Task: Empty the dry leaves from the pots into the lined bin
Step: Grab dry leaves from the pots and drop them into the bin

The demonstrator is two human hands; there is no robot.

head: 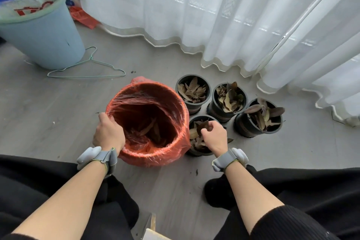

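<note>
A bin lined with a red plastic bag (175, 107) stands on the floor in front of me, with a few dry leaves (151, 128) at its bottom. My left hand (108, 132) grips the bin's left rim. Several black pots of dry leaves stand to its right: a far one (193, 91), a middle one (228, 101), a right one (259, 119) and a near one (196, 138) against the bin. My right hand (214, 135) is over the near pot, its fingers pinching dry leaves (202, 125) from it.
A light blue bucket (48, 33) with a bag inside stands at the far left. A green wire hanger (87, 72) lies on the grey floor beside it. White curtains (233, 15) hang along the back and right. My dark-clothed knees frame the bottom.
</note>
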